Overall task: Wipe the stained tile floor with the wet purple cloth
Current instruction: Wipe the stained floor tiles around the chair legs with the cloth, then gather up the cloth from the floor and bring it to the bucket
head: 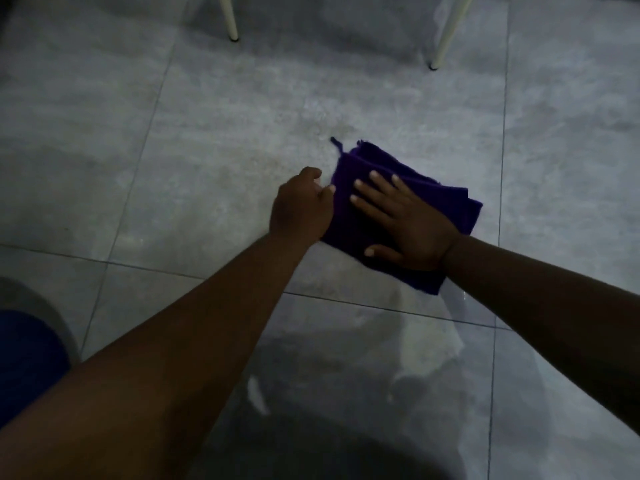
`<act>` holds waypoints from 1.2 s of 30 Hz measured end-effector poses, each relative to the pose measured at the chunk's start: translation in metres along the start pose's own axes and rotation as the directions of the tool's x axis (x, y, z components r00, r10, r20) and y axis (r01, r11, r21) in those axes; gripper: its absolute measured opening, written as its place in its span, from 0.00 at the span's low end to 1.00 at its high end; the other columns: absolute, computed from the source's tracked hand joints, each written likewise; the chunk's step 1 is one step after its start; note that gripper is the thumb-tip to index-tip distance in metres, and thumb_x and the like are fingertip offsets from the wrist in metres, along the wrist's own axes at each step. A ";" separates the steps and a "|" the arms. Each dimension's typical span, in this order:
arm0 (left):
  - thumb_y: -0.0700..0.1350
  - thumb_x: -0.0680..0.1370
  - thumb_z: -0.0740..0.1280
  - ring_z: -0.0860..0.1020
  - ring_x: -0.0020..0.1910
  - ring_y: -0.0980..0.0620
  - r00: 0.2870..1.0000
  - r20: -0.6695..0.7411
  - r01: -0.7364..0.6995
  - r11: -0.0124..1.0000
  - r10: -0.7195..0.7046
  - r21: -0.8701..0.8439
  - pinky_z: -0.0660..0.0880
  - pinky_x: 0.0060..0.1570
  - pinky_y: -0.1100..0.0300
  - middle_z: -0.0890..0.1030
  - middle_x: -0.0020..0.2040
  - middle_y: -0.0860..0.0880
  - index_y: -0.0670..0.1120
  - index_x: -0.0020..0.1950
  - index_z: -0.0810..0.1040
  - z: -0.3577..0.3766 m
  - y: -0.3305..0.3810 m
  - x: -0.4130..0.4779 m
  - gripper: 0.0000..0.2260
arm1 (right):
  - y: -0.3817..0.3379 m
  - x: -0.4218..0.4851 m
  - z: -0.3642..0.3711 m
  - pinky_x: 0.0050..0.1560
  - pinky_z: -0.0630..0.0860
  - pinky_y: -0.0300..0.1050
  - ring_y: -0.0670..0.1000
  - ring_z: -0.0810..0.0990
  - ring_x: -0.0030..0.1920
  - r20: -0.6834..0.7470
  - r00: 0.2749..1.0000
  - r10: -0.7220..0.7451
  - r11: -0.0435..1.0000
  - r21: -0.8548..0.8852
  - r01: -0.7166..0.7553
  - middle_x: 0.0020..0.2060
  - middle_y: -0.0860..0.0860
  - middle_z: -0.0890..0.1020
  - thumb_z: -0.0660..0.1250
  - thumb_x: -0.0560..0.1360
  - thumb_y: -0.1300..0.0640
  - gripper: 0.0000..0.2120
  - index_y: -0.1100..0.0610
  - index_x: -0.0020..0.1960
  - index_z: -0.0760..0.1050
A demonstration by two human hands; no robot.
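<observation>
Your right hand [405,223] lies flat with fingers spread wide on top of the purple cloth [446,209], pressing it onto the tile floor [207,140]. Your left hand [301,209] is curled, pinching the cloth's left edge. The dull stain lies just past the cloth, up and left, so I think you push that way.

1. The cloth [398,216] is spread on the floor [207,150], centre.
2. The right hand [412,226] is laid on it.
3. The left hand [301,209] is placed at its 9 o'clock edge.
4. Two chair legs [230,17] are seen at 12 o'clock.
</observation>
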State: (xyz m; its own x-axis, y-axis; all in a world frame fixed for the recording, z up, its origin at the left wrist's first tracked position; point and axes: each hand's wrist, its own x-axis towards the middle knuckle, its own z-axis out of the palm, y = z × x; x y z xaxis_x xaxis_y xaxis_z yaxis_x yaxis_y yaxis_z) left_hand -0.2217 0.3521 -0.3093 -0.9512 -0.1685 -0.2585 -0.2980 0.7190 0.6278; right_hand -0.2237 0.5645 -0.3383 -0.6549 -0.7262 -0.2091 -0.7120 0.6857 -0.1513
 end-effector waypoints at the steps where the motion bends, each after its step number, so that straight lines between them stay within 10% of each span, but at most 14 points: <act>1: 0.52 0.79 0.64 0.78 0.61 0.42 0.996 0.032 0.080 0.996 -0.080 -0.026 0.74 0.58 0.53 0.80 0.62 0.42 0.44 0.68 0.74 0.004 0.009 0.001 0.20 | 0.001 -0.006 0.001 0.78 0.50 0.63 0.61 0.50 0.80 -0.064 0.994 0.083 0.995 0.053 -0.079 0.79 0.58 0.57 0.54 0.78 0.35 0.38 0.57 0.79 0.56; 8: 0.56 0.77 0.67 0.78 0.61 0.41 0.954 0.222 0.179 0.977 -0.202 0.117 0.76 0.57 0.48 0.77 0.64 0.41 0.41 0.68 0.70 0.029 0.046 0.001 0.25 | 0.020 -0.090 0.002 0.57 0.69 0.58 0.63 0.73 0.60 -0.242 0.823 0.514 0.856 0.087 -0.510 0.59 0.60 0.78 0.59 0.76 0.39 0.25 0.59 0.59 0.76; 13: 0.49 0.80 0.64 0.76 0.64 0.42 0.969 0.212 0.151 0.982 -0.124 -0.114 0.73 0.64 0.51 0.78 0.65 0.41 0.42 0.69 0.72 0.020 0.053 -0.010 0.20 | 0.010 -0.101 0.005 0.58 0.71 0.62 0.65 0.71 0.65 -0.180 0.773 0.609 0.792 0.099 -0.602 0.63 0.60 0.75 0.60 0.76 0.39 0.25 0.54 0.65 0.74; 17: 0.42 0.79 0.63 0.78 0.54 0.45 0.962 0.265 0.147 0.945 -0.068 -0.291 0.73 0.47 0.57 0.77 0.54 0.44 0.40 0.64 0.69 -0.008 0.066 -0.024 0.14 | 0.002 -0.087 -0.007 0.59 0.72 0.64 0.67 0.70 0.67 -0.127 0.718 0.684 0.728 0.176 -0.663 0.66 0.61 0.74 0.65 0.72 0.39 0.26 0.53 0.64 0.76; 21: 0.35 0.78 0.62 0.78 0.53 0.47 0.970 0.238 0.028 0.943 0.056 -0.333 0.77 0.46 0.58 0.76 0.61 0.42 0.50 0.75 0.58 -0.056 0.096 -0.042 0.28 | -0.032 -0.058 -0.034 0.58 0.76 0.59 0.65 0.76 0.61 -0.005 0.710 0.704 0.656 0.388 -0.648 0.61 0.63 0.79 0.72 0.70 0.41 0.32 0.57 0.68 0.74; 23: 0.32 0.77 0.61 0.78 0.54 0.48 0.960 0.257 -0.020 0.941 0.112 -0.338 0.76 0.43 0.62 0.73 0.70 0.43 0.57 0.79 0.52 -0.089 0.113 -0.050 0.36 | -0.063 -0.038 -0.059 0.58 0.77 0.56 0.60 0.80 0.57 0.168 0.704 0.690 0.466 0.642 -0.609 0.59 0.58 0.81 0.70 0.74 0.46 0.27 0.56 0.69 0.72; 25: 0.31 0.77 0.60 0.76 0.63 0.47 0.948 0.252 -0.118 0.951 0.193 -0.285 0.75 0.47 0.64 0.69 0.74 0.45 0.57 0.79 0.54 -0.129 0.128 -0.059 0.36 | -0.099 -0.014 -0.082 0.60 0.78 0.60 0.59 0.82 0.57 0.438 0.738 0.513 -0.002 0.861 -0.509 0.59 0.57 0.83 0.67 0.76 0.48 0.23 0.54 0.69 0.72; 29: 0.31 0.77 0.59 0.75 0.65 0.51 0.951 0.088 -0.278 0.944 0.297 -0.180 0.75 0.62 0.62 0.74 0.70 0.50 0.51 0.71 0.72 -0.231 0.148 -0.081 0.25 | -0.164 0.042 -0.142 0.57 0.76 0.62 0.66 0.79 0.62 0.437 0.887 0.153 -0.642 0.726 -0.247 0.60 0.63 0.81 0.56 0.81 0.47 0.18 0.56 0.65 0.72; 32: 0.32 0.78 0.60 0.78 0.55 0.51 0.962 -0.130 -0.269 0.918 0.241 -0.290 0.80 0.56 0.53 0.78 0.58 0.50 0.49 0.64 0.78 -0.320 0.143 -0.100 0.20 | -0.205 0.078 -0.213 0.50 0.81 0.56 0.60 0.85 0.52 0.225 0.967 0.124 -0.730 0.680 -0.065 0.53 0.61 0.85 0.55 0.80 0.50 0.13 0.53 0.60 0.73; 36: 0.33 0.78 0.61 0.82 0.53 0.52 0.875 -0.455 -0.351 0.866 0.168 -0.356 0.81 0.56 0.54 0.82 0.55 0.52 0.50 0.63 0.79 -0.429 0.098 -0.153 0.18 | -0.240 0.109 -0.300 0.25 0.74 0.39 0.47 0.80 0.31 -0.083 0.973 0.216 -0.534 0.824 0.189 0.42 0.52 0.82 0.66 0.72 0.60 0.13 0.56 0.57 0.74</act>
State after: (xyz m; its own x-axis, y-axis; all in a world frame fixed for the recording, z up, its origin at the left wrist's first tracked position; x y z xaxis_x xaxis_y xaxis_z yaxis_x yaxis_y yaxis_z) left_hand -0.1400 0.1585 0.1068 -0.9183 -0.3336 0.2131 0.0473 0.4420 0.8957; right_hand -0.2001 0.3053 -0.0350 -0.8120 -0.5624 -0.1560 0.4651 -0.4621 -0.7551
